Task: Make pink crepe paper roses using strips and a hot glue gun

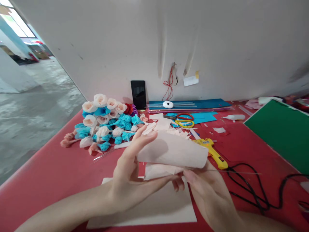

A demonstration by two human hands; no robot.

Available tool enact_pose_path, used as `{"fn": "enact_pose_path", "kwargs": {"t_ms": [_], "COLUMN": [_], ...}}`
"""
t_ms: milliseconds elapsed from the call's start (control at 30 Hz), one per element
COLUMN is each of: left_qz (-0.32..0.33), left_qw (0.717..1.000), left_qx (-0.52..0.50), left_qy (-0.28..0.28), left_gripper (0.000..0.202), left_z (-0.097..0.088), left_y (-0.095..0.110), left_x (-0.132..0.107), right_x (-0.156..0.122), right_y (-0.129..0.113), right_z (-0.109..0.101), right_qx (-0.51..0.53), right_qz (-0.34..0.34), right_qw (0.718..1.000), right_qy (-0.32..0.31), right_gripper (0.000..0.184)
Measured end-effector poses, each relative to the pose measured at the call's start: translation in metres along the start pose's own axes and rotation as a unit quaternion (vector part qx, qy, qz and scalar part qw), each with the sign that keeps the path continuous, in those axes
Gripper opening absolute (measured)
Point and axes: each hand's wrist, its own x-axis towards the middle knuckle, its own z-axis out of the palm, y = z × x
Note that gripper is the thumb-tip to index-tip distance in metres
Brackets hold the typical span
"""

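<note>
Pale pinkish-white crepe paper [173,149] curves between my two hands above the table. My left hand [127,174] is closed on it from the left, its thumb raised at the upper edge and its fingers running under the lower fold. My right hand [205,193] pinches the paper's lower end together with a thin wire stem [241,172], which sticks out to the right. The right fingers are partly hidden behind the paper. Below both hands lies a white sheet [154,209] on the red tabletop.
Handmade paper flowers [103,122] are heaped at the left. A yellow glue gun [214,153] with a black cord lies right of my hands. Beyond are scissors [184,120], paper scraps, a phone [138,94] against the wall and a small glue bottle [235,117]. A green board [280,133] stands right.
</note>
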Motion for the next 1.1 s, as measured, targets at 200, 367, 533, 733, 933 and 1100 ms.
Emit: {"fn": "enact_pose_path", "kwargs": {"t_ms": [200, 367, 533, 733, 933, 1100], "left_qz": [-0.005, -0.038, -0.092, -0.181, -0.294, -0.33], "left_qw": [1.0, 0.999, 0.991, 0.981, 0.954, 0.936], "left_qx": [0.014, -0.013, -0.094, -0.072, -0.03, -0.079], "left_qy": [-0.001, -0.008, -0.03, -0.015, -0.043, -0.095], "left_gripper": [0.077, 0.073, 0.071, 0.076, 0.074, 0.068], "left_z": [-0.002, -0.002, -0.002, -0.014, -0.022, -0.023], "left_y": [-0.002, 0.0, 0.004, 0.006, 0.002, -0.007], "left_x": [0.0, 0.004, 0.015, 0.032, 0.045, 0.048], "right_x": [-0.002, -0.001, 0.005, 0.021, 0.045, 0.055], "right_y": [0.001, 0.0, -0.006, -0.03, -0.048, -0.065], "right_z": [-0.004, -0.005, -0.005, -0.016, -0.045, -0.058], "right_qx": [-0.013, -0.025, -0.044, -0.147, -0.282, -0.328], "right_qz": [0.0, 0.003, -0.018, -0.12, -0.069, -0.091], "right_qw": [1.0, 1.0, 0.999, 0.981, 0.956, 0.937], "right_qy": [-0.001, -0.003, -0.002, 0.045, 0.028, 0.076], "right_gripper": [0.019, 0.019, 0.023, 0.03, 0.041, 0.035]}}
